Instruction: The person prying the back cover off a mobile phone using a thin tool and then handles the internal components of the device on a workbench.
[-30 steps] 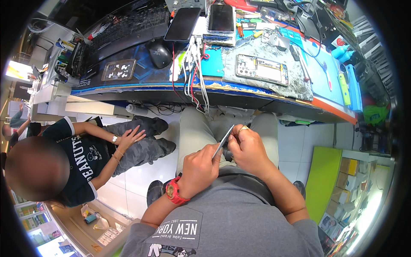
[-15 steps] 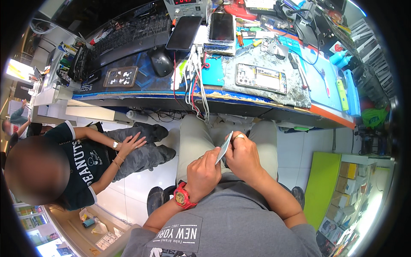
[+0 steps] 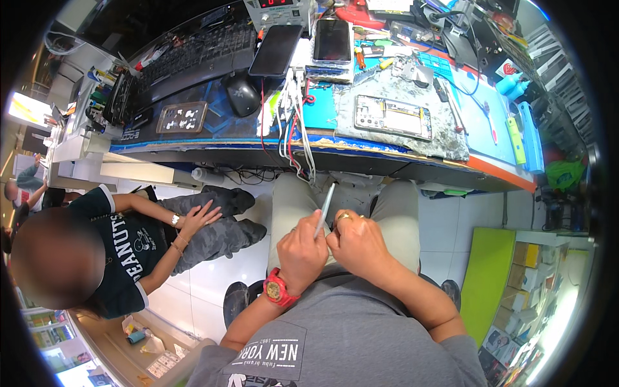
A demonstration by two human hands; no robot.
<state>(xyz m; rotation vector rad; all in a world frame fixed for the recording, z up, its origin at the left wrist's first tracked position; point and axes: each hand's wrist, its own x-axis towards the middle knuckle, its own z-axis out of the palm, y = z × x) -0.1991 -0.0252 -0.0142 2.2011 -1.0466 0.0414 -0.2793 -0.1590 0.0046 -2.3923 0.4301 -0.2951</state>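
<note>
My left hand, with a red watch on its wrist, grips a thin, pale flat object, seen nearly edge-on and tilted, above my lap. My right hand, wearing a gold ring, is closed just beside it, its fingertips curled out of sight, so I cannot tell what they hold. On the desk above, an opened phone lies on a grey stained mat, with two dark phones, a black mouse, a clear phone case and tangled white cables nearby.
A seated person is at my left, hands resting on their lap, with another person farther back. The desk's front edge crosses above my knees. A green panel stands at my right, a counter with small items at lower left.
The flat object has shifted leftward and now points more upright, showing mostly its edge. My right hand's fingers have dropped from its upper end and curled lower beside it.
</note>
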